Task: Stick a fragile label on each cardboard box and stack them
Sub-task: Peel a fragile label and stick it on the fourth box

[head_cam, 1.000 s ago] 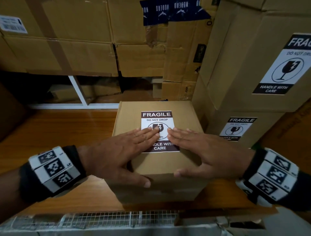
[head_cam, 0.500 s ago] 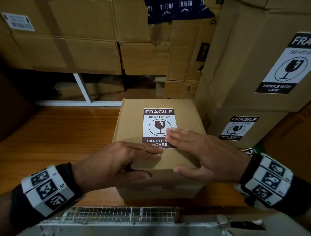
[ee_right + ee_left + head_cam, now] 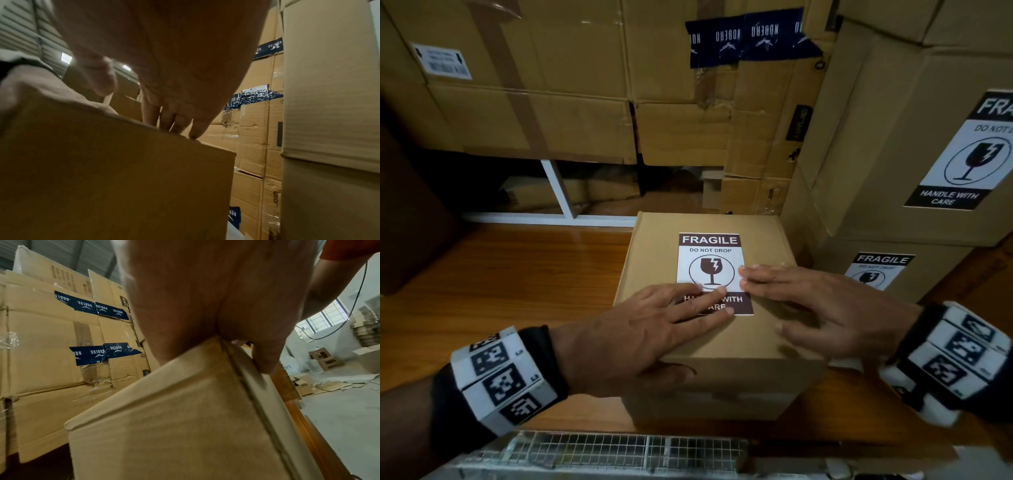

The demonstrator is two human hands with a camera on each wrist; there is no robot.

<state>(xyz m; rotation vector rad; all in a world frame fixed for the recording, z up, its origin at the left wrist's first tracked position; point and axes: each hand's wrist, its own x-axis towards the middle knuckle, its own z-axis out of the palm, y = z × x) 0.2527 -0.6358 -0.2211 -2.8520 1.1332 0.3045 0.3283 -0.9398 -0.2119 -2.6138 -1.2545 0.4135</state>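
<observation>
Two flat hands on one cardboard box [image 3: 709,346], mid-worktop [image 3: 500,291]: left hand [image 3: 640,329] has returned from the near edge onto the fragile label [image 3: 710,260], fingers straight. Right hand [image 3: 822,308] stays pressing at the label's 3 o'clock edge, grip holding nothing. Label judged nearly smoothed; stacking pending at 2 o'clock.

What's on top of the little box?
A fragile sticker lies on the box. The left hand and right hand press flat on top, hiding some bottom words of the sticker.
</observation>
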